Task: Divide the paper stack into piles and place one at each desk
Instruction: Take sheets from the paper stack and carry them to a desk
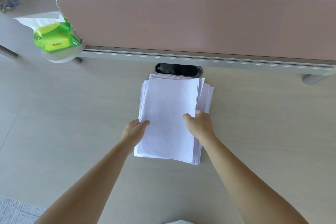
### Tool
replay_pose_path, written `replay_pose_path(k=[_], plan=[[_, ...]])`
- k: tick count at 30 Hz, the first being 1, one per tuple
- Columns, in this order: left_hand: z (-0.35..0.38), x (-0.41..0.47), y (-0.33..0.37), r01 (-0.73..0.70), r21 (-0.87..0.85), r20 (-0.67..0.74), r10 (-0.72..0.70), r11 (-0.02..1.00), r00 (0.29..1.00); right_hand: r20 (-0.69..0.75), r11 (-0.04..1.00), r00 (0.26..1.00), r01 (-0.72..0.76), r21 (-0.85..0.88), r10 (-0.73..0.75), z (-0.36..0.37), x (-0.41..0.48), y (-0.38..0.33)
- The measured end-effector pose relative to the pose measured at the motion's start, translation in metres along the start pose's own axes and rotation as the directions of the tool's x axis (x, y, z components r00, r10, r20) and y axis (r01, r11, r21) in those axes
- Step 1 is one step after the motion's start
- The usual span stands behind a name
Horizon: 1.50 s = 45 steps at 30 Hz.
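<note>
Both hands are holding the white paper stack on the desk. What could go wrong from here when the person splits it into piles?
1. The paper stack is already fanned, with sheets offset at its right and far edges. Lifting a part may let loose sheets slide out.
2. The left hand and right hand pinch only the side edges, so the grip could take an uneven share.
3. The far edge overlaps the black cable port; sheets might catch there.

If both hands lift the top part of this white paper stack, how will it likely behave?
The loose white paper stack will probably sag past the grip; its sheets look thin and unbound. Its edges are already fanned, so sheets may slide apart. The left hand and right hand grip opposite sides, which should steady it.
</note>
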<state>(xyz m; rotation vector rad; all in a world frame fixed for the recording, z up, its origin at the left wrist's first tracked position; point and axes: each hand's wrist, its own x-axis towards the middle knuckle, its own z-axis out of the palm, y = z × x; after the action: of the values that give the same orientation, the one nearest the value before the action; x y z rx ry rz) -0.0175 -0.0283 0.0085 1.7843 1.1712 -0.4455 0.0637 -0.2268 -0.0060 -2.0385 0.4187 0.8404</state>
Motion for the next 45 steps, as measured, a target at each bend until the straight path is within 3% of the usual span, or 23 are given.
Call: replay_pose_path(k=[6,9,15,20,23,26,28,32,35,37,40,42,45], plan=[[0.001,-0.004,0.002,-0.019,0.034,0.025,0.018,0.999,1.000,-0.001,0.977,0.998,0.063,-0.205,-0.064,0.013,-0.011,0.003],[0.003,-0.002,-0.001,-0.027,0.069,0.011,0.027,0.997,1.000,0.050,0.992,0.998,-0.033,-0.120,0.040,0.013,-0.008,-0.002],[0.006,-0.006,0.004,-0.026,0.110,0.001,0.026,0.994,1.000,-0.033,0.997,0.996,-0.082,-0.009,0.082,0.010,0.001,-0.005],[0.006,0.000,0.002,-0.048,0.083,-0.001,0.048,0.995,0.999,-0.072,0.993,0.995,0.057,-0.102,-0.064,0.021,-0.009,-0.007],[0.006,0.005,-0.002,-0.046,0.103,-0.009,0.047,0.994,0.999,-0.071,0.989,0.988,0.142,0.036,-0.139,0.024,-0.013,-0.008],[0.006,0.004,-0.004,-0.057,0.097,-0.001,0.057,0.994,0.998,0.019,0.946,0.998,-0.060,0.319,0.056,0.024,-0.003,-0.005],[0.006,0.006,-0.006,-0.056,0.092,0.003,0.056,0.994,0.998,0.013,0.924,0.994,-0.102,0.370,0.104,0.022,0.003,0.000],[-0.001,0.011,-0.009,-0.046,0.080,-0.002,0.046,0.996,0.999,0.020,0.911,0.999,0.024,0.412,-0.036,0.014,0.000,0.004],[-0.022,0.011,0.002,-0.049,-0.013,-0.091,0.048,0.999,0.995,0.051,0.877,0.985,0.126,0.463,-0.168,-0.001,-0.016,0.002],[-0.042,0.001,0.015,-0.113,-0.214,-0.017,0.112,0.970,0.994,0.082,0.852,0.963,0.184,0.490,-0.256,-0.013,-0.030,0.000],[-0.061,-0.032,0.027,-0.124,-0.535,0.201,0.268,0.836,0.942,0.081,0.785,0.906,0.312,0.535,-0.416,-0.025,-0.060,-0.011],[-0.065,-0.059,0.028,-0.213,-0.564,0.124,0.337,0.798,0.933,0.050,0.737,0.863,0.398,0.547,-0.503,-0.026,-0.080,-0.020],[-0.069,-0.090,0.011,-0.463,-0.450,-0.136,0.454,0.764,0.881,0.016,0.714,0.812,0.504,0.486,-0.584,-0.012,-0.106,-0.027]])
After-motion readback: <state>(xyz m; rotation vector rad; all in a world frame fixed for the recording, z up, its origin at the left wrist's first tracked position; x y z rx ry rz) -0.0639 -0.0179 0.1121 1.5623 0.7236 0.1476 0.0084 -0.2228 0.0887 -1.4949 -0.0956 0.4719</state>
